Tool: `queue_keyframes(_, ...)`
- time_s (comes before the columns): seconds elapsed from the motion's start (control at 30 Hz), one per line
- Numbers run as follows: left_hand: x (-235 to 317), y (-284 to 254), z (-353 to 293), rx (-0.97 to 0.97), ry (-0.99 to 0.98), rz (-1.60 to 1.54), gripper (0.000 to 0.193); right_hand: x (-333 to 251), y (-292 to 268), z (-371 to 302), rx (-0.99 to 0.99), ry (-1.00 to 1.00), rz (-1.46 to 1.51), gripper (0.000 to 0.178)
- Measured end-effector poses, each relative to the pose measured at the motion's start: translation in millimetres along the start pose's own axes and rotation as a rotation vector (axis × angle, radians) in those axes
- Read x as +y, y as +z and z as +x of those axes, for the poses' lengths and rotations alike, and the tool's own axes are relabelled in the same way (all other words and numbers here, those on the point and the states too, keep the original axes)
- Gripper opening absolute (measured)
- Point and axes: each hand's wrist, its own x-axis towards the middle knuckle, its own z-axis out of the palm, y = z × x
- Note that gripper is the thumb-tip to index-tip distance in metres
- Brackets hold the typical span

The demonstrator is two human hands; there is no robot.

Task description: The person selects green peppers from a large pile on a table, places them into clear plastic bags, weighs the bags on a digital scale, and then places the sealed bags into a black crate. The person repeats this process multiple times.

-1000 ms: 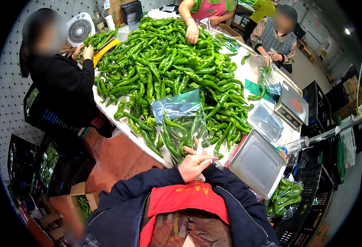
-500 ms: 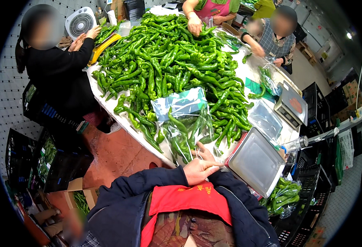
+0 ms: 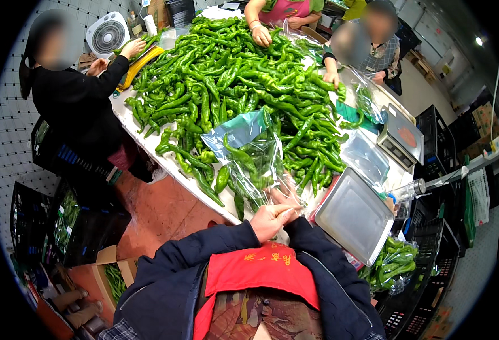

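A clear plastic bag (image 3: 255,170) with a blue-green printed band holds several long green peppers. It lies tilted against the near side of a big heap of green peppers (image 3: 232,85). My left hand (image 3: 269,221) is closed at the bag's near edge, thumb and fingers pinched on the film. Just beyond it, my right hand (image 3: 285,195) grips the bag's near right side. Film covers and blurs some of its fingers. A loose pepper (image 3: 238,205) lies by the bag's lower left, at the table edge.
At my right is a scale with a metal tray (image 3: 354,215); beyond it are flat plastic bags (image 3: 365,158) and another scale (image 3: 402,136). Bagged peppers (image 3: 394,263) sit below right. Co-workers stand around the white table (image 3: 147,150). Black crates (image 3: 82,226) are at the left.
The bag has turned and its printed band has crumpled and shifted left. My left fingers have drawn up and pinched closer to the bag. A co-worker's hand at the right has reached into the heap.
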Motion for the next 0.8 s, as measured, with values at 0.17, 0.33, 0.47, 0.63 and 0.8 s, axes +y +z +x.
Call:
queue_keyframes(0.17, 3.6, 1.7, 8.4, 0.010, -0.001, 0.070, 0.031, 31.1, -9.4, -37.9, -0.138, -0.269, -0.851, 0.063)
queue_keyframes(0.33, 0.6, 10.8, 13.3, -0.013, 0.051, 0.134, 0.029, 27.1, -6.6, -39.2, -0.286, 0.040, -0.351, 0.055)
queue_keyframes(0.47, 3.4, 15.5, 10.6, -0.063, 0.062, 0.159, 0.029, 3.4, -2.0, -28.4, -0.336, 0.126, -0.119, 0.052)
queue_keyframes(0.63, 26.1, 7.7, -1.8, -0.057, 0.089, 0.176, 0.029, 15.0, -21.8, -35.6, -0.278, -0.032, -0.329, 0.049)
queue_keyframes(0.8, 10.7, 12.4, -6.7, -0.098, 0.149, 0.227, 0.029, -31.7, -21.3, -52.0, -0.333, -0.110, -0.422, 0.047)
